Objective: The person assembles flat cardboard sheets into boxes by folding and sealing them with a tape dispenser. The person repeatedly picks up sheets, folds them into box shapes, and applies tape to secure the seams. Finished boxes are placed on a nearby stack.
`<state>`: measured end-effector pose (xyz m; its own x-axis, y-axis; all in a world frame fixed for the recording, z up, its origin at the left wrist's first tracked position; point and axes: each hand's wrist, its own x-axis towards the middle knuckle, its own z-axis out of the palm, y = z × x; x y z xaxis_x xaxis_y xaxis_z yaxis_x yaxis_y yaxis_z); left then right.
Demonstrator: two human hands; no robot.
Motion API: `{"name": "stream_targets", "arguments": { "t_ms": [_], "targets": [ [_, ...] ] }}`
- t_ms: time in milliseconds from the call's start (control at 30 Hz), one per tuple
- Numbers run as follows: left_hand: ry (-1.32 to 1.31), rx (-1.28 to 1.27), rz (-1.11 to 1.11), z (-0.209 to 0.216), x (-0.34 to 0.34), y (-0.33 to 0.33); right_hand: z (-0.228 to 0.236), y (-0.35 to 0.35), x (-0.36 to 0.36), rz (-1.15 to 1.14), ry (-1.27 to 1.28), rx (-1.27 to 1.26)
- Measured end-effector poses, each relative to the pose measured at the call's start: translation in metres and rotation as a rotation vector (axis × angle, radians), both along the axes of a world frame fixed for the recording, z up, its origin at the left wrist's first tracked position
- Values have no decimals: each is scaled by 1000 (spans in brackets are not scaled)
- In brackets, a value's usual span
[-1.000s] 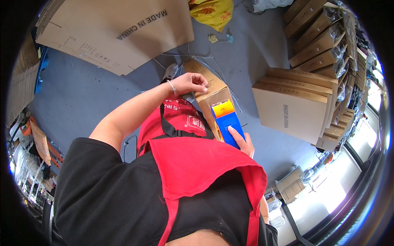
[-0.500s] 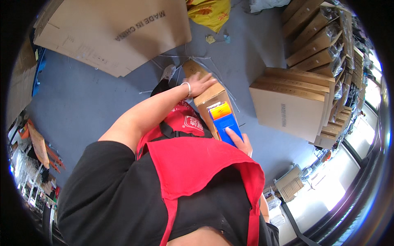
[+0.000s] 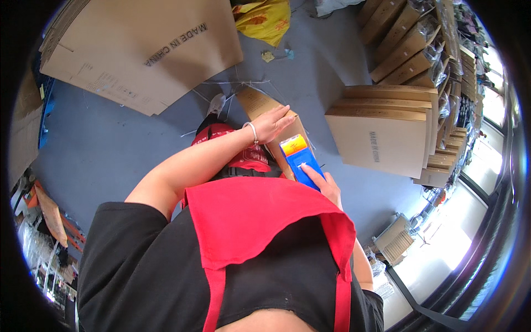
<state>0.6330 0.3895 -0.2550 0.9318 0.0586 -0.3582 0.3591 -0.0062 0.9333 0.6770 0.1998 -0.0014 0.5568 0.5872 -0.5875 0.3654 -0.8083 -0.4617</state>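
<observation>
A long, narrow cardboard box (image 3: 255, 103) stands on edge in front of my body. My left hand (image 3: 272, 124), a pale bracelet at its wrist, lies on the box's top side with its fingers stretched out. In my right hand (image 3: 327, 187) is a blue tape dispenser (image 3: 304, 164) with a yellow-orange front end. The dispenser rests on or just above the near part of the box; I cannot tell which. My right thumb lies along its blue body, while the other fingers are mostly hidden.
Large flat cartons (image 3: 160, 50) lean at the upper left. More flat cartons (image 3: 381, 133) stand at the right, with a row of boxes (image 3: 409, 61) behind them. A yellow bag (image 3: 265, 22) lies on the far floor. Pale straps (image 3: 235, 82) lie around the box.
My left hand has slid a little nearer along the box, and its fingers now lie closer together. The tape dispenser stays at the near part. The whole view has shifted slightly.
</observation>
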Motion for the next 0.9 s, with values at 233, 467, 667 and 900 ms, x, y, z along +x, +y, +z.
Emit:
{"name": "stream_targets", "arguments": {
  "t_ms": [233,467,667,900],
  "targets": [
    [102,333,-179,46,6,14,14,7,10,24,31,-113],
    [66,317,-177,36,9,12,21,4,11,86,20,-181],
    [5,265,-152,29,13,7,18,44,59,365,91,-351],
    [50,345,-192,43,23,0,20,119,87,985,240,-922]
  ]
}}
